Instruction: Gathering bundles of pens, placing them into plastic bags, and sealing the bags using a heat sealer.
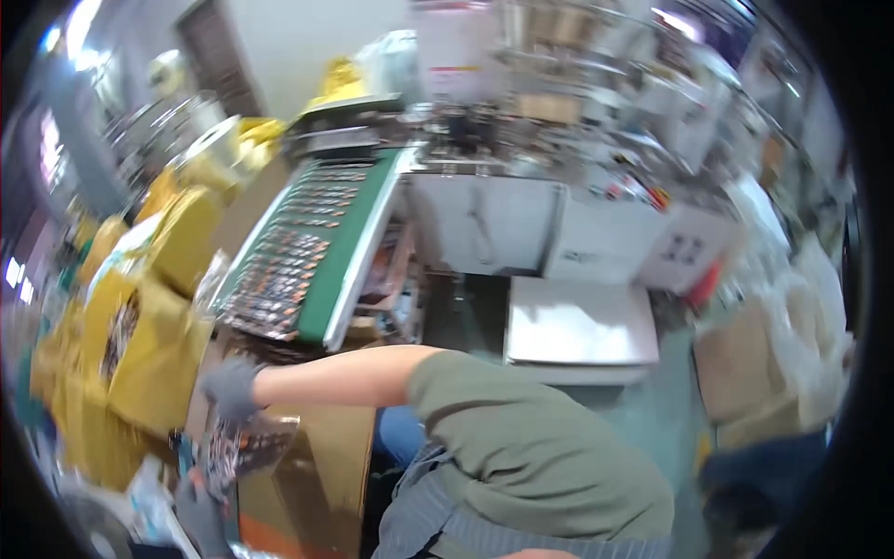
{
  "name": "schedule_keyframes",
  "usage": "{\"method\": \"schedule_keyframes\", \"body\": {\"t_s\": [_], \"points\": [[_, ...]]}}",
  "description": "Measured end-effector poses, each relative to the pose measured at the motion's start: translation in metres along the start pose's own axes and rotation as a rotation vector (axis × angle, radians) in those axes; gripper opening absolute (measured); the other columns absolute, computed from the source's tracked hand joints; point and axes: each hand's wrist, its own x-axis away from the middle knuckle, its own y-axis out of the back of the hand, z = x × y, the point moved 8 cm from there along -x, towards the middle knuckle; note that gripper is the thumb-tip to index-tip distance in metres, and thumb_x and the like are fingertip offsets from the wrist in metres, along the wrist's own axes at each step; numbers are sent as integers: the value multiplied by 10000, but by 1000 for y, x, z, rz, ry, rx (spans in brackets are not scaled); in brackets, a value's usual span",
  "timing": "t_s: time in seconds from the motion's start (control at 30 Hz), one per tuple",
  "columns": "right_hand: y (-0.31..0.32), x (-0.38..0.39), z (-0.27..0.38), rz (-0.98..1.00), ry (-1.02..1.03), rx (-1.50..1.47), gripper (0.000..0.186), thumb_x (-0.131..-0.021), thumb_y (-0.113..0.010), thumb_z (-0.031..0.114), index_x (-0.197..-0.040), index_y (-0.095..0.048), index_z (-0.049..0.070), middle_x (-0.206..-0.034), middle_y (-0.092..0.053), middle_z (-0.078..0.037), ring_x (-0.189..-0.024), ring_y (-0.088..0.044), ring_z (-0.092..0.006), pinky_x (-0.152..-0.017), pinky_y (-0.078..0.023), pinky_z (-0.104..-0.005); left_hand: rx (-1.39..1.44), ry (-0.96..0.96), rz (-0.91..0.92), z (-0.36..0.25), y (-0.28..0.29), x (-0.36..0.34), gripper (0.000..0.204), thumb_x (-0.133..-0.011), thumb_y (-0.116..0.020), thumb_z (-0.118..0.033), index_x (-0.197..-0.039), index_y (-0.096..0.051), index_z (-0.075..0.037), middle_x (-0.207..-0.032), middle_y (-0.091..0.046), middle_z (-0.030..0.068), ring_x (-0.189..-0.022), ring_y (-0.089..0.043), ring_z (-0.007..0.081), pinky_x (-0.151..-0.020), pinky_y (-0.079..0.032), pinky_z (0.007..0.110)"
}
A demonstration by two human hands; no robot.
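Below a green conveyor belt [360, 219], blurred left hand [201, 512] and right hand [233, 387] apparently pinch packets [244, 451] by a cardboard box [317, 466], lower left.

brown door [222, 61] | pale wall [312, 42] | white roll [216, 144] | white-topped box [582, 321]

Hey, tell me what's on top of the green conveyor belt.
Small dark-and-orange items lie in rows on the green conveyor belt, packed closer together toward the near end. Blur hides their details, and the belt surface directly beneath them is covered.
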Motion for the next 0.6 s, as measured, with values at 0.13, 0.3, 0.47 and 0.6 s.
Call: {"method": "schedule_keyframes", "body": {"t_s": [0.13, 0.3, 0.47, 0.6], "points": [[-60, -12, -67, 431, 138, 311, 308, -745, -573, 326, -877, -658, 62, -876, -673, -151, -831, -647, -281, -698, -492, -385, -331, -45, -39, -53, -32, 12, 289, -852, -558, -156, -1059, -613, 38, -875, -645, 170, -857, -607, 228, -751, -484, 370], [29, -3, 32, 101, 75, -310, 463, -782, -667, 309, -1107, -568, -5, -957, -630, -146, -911, -605, -236, -766, -475, -328, 239, 17, -159, -54, 0, 43, 273, -923, -508, -186, -1070, -620, 15, -765, -628, 45, -532, -567, 77, -468, -420, 199], [-73, 14, 98, 128, 683, 35, 354, -861, -606, 371, -979, -552, 41, -798, -613, -187, -710, -607, -373, -630, -465, -423, 533, 114, -251, -70, 14, 68, 230, -932, -499, -157, -978, -624, 30, -634, -613, 54, -503, -543, 62, -465, -423, 183], [-96, -1, 96, 212, 502, -337, 217, -903, -559, 217, -786, -585, 36, -576, -548, -87, -474, -523, -172, -492, -426, -325, 259, -164, -545, -56, 49, 80, 156, -868, -606, -104, -958, -603, 24, -809, -631, 37, -660, -592, 92, -612, -484, 217]]}}
